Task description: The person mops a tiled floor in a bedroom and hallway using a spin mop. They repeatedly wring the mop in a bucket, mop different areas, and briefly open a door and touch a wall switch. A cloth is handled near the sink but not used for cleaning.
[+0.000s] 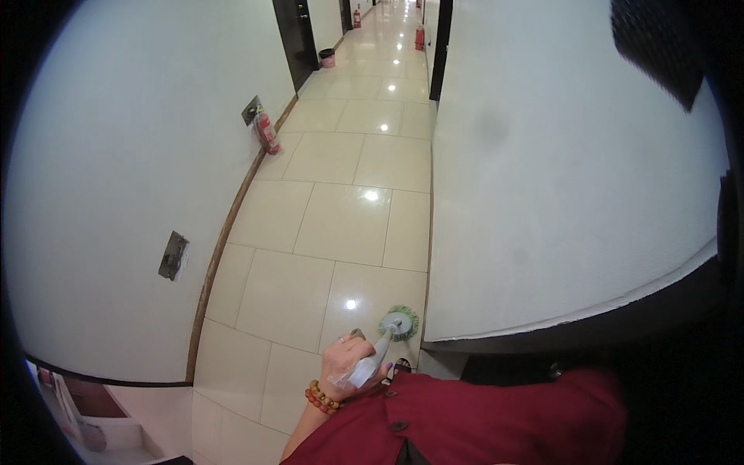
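Note:
My left hand [347, 363] is closed around the grey handle of a mop [381, 347], with beaded bracelets at its wrist. Clear plastic film clings to the handle's light upper part near my palm. Below it, the round mop head [398, 323], a grey disc fringed with green and white strands, is by the foot of the right wall. A brown rounded end [357, 333] sticks out past my knuckles; what it belongs to is hidden. My right hand is out of view, with only a dark red sleeve on that side.
Glossy cream tiles [285, 285] run down a corridor between white walls. A red fire extinguisher [267, 133] stands against the left wall, below a metal plate. Farther off are a pink bin [327, 58], dark doors [296, 40] and another extinguisher [419, 38]. My sandaled foot [402, 365] shows below.

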### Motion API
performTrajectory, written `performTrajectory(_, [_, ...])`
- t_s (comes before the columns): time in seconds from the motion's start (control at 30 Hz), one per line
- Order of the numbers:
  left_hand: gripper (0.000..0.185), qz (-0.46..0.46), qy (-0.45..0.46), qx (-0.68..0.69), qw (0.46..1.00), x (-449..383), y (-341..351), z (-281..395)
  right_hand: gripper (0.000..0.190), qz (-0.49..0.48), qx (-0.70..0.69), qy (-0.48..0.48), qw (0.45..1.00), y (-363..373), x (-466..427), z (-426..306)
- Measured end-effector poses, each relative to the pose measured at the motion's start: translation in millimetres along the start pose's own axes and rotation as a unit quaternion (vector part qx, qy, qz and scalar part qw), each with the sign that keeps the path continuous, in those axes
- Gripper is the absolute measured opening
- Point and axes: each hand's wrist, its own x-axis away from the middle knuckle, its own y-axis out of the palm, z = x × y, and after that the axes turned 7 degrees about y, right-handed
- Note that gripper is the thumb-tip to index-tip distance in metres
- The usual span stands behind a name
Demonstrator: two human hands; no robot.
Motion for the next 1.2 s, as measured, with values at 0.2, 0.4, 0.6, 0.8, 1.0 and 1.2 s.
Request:
performTrajectory(0.2, [0.027, -0.031, 0.014, -0.005, 0.999, -1.7, 4.0, 0.3, 0.027, 0.009, -0.03, 0.012, 0.999, 4.9, 14.0, 9.7])
performTrajectory(0.4, [0.028, -0.039, 0.041, 0.036, 0.998, -12.4, 18.2, -17.7, 0.027, 0.022, -0.061, 0.056, 0.996, 19.5, 61.4, 31.6])
performTrajectory(0.6, [0.029, -0.074, 0.059, 0.092, 0.991, -39.1, 22.6, -63.6, 0.027, -0.001, -0.066, 0.157, 0.985, 44.3, 149.7, 51.8])
performTrajectory(0.8, [0.032, -0.145, 0.06, 0.203, 0.966, -55.5, 23.0, -105.4, 0.029, -0.03, -0.082, 0.228, 0.97, 46.6, 214.1, 47.8])
performTrajectory(1.0, [0.03, -0.228, 0.064, 0.26, 0.936, -62.9, 11.3, -110.1, 0.052, 0.026, -0.181, 0.191, 0.964, 39.6, 219.4, 47.9])
performTrajectory(1.2, [0.029, -0.218, 0.156, 0.234, 0.935, -59.3, 3.0, -96.8, 0.093, -0.08, -0.12, 0.136, 0.98, 20.9, 235.8, 8.8])
